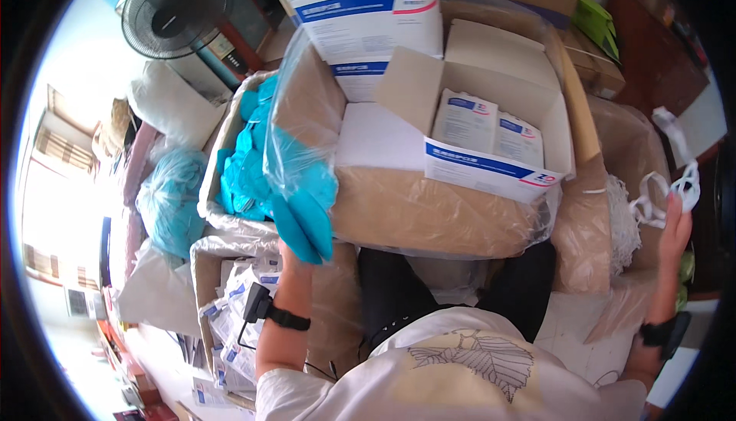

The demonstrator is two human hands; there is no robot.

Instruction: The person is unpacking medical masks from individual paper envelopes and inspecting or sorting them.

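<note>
I have a clear plastic bag [295, 126] stuffed with blue gloves [307, 206] in my left hand [295, 256]. That hand is closed around the bottom of the bag, down low and a bit left of the middle, just in front of the big brown box [429, 210]. I think the bag is light and soft. It is floppy and slippery too, so the gloves could slide out. The bottom, where the gloves bunch up, looks like the best place to grab it.

My right hand [676, 222] is up on the far right. Its fingers pinch some thin white loops [667, 191], and those look soft and very light.

On the brown box sits an open white and blue box [491, 168] with small flat packs [491, 126] inside. More blue gloves [245, 160] lie in a box on the left. A black fan [172, 7] stands far off on the left.
</note>
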